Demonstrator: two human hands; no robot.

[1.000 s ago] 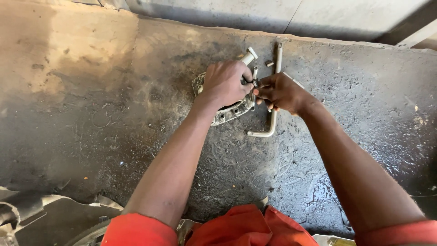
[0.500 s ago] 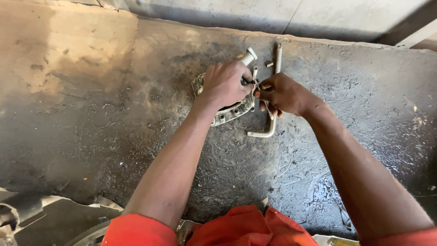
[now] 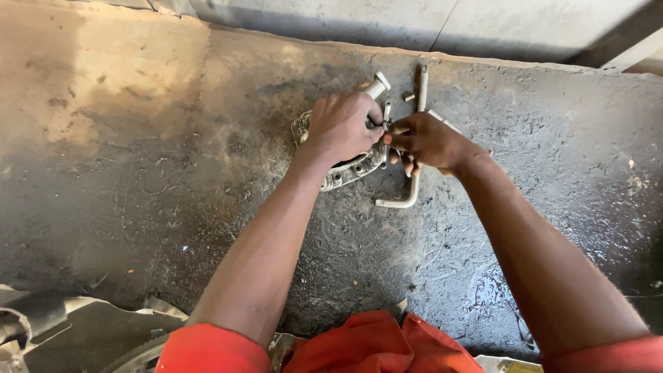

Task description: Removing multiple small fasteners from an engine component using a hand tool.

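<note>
A round metal plate point(image 3: 345, 173) is being gripped by the left hand point(image 3: 343, 128), fingers curled over its top. An L-shaped wrench point(image 3: 413, 186) is being pinched by the right hand point(image 3: 425, 140), long axis running away from the body, bend pointing left beneath the fingers. Compared with earlier, both hands are barely being shifted.

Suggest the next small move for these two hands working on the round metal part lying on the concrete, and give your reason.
Probably keep the left hand pressing the round metal part flat while the right hand seats the small piece pinched at its edge. Both hands meet at that spot, and the L-shaped wrench lies just beneath the right hand, within easy reach once the piece sits.
</note>
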